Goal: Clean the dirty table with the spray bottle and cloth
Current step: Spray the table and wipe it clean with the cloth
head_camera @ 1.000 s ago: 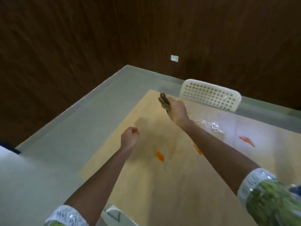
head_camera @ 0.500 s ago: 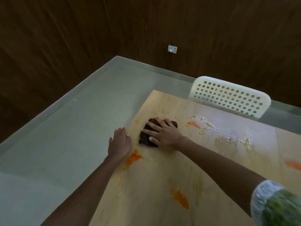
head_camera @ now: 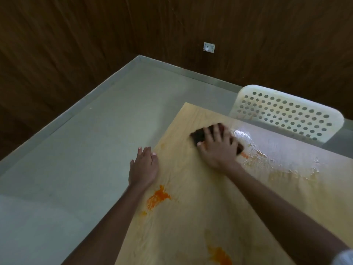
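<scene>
- The right hand [head_camera: 219,148] lies flat on a dark cloth [head_camera: 199,135], with its fingers spread out straight and pressing down.
- The cloth sits near the far left corner of the light wooden desk [head_camera: 200,217], and it peeks out from under the fingers on both sides.
- The left hand [head_camera: 143,167] rests on the left edge of the desk, fingers straight and held close, its grip holding nothing.
- An orange smear [head_camera: 157,197] is on the desk just behind the left hand.
- Another orange smear [head_camera: 219,255] is near the bottom of the view.
- A shiny wet patch [head_camera: 267,146] spreads over the desk to the right of the cloth.
- A white chair with round holes [head_camera: 286,113] stands at the far side of the desk.
- A small white wall socket [head_camera: 209,48] is on the dark wooden wall [head_camera: 76,44].
- The floor [head_camera: 76,159] is pale grey.
</scene>
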